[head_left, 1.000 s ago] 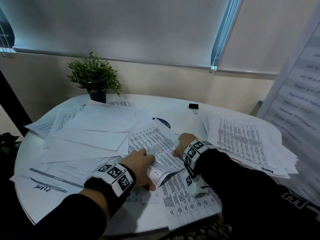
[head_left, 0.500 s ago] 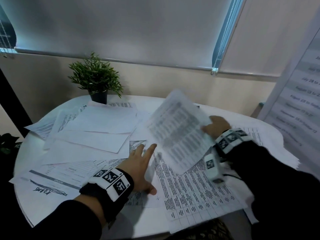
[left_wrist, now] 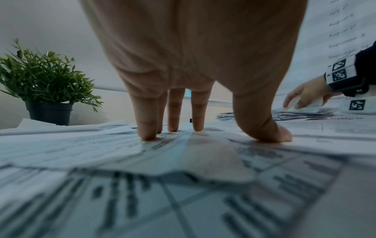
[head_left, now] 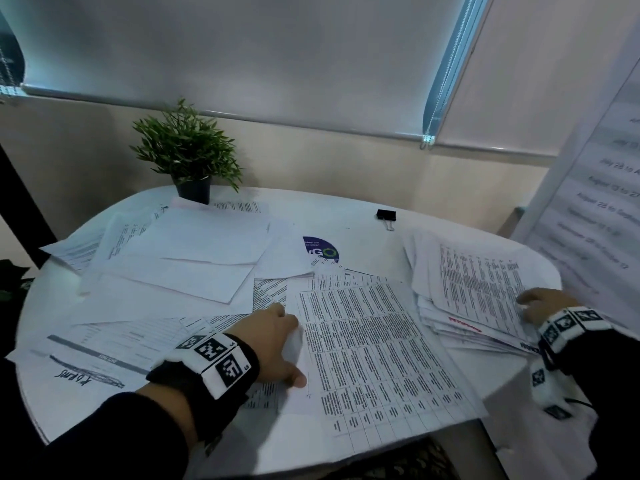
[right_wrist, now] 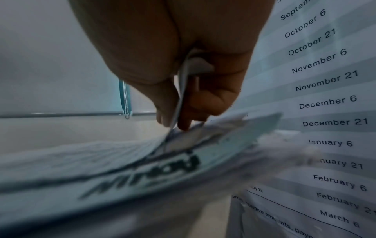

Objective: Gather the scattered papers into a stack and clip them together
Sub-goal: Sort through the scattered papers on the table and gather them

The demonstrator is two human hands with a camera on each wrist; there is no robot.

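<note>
Loose printed sheets lie scattered over the round white table. A large tabled sheet lies in the middle. My left hand presses its straight fingertips and thumb onto the papers beside that sheet. At the right is a rough stack of papers. My right hand rests on its near right corner and pinches the edge of the top sheet between thumb and fingers. A black binder clip lies at the back of the table, away from both hands.
A potted green plant stands at the back left, touching the papers. A round purple sticker shows on the tabletop. A banner with printed dates stands close on the right. Some sheets overhang the table's near edge.
My right hand lifted a printed sheet from the middle, swung it right and brought it down onto the stack. My left hand stayed on the middle papers, its fingers drawn closer.
</note>
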